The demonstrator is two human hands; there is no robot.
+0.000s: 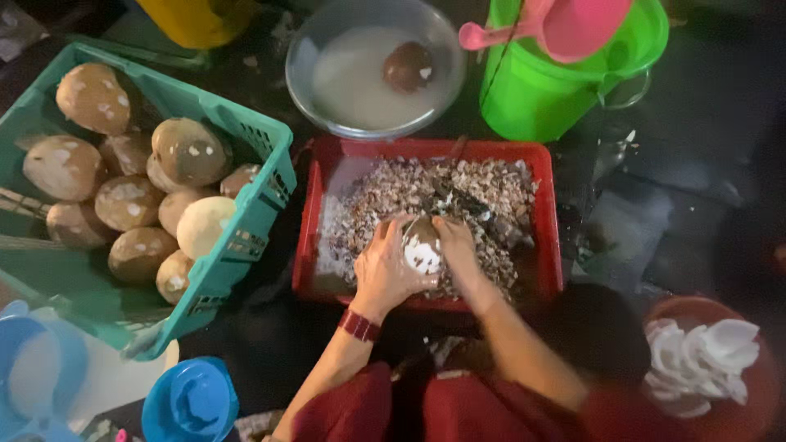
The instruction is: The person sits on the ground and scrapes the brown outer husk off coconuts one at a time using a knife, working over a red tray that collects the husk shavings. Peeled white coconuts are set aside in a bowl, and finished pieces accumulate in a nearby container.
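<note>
- Head view: the left hand [383, 266] and the right hand [460, 250] both grasp one coconut [422, 250], held between them above the red tray [547, 245].
- The coconut is partly white already, so I judge its peeling is about half done.
- Under the hands, brown peelings [393, 192] fill the tray.
- Left of the left hand, a green basket [262, 192] holds many unpeeled coconuts [131, 200].
- Beyond the hands, one coconut sits in a metal bowl [307, 49].
</note>
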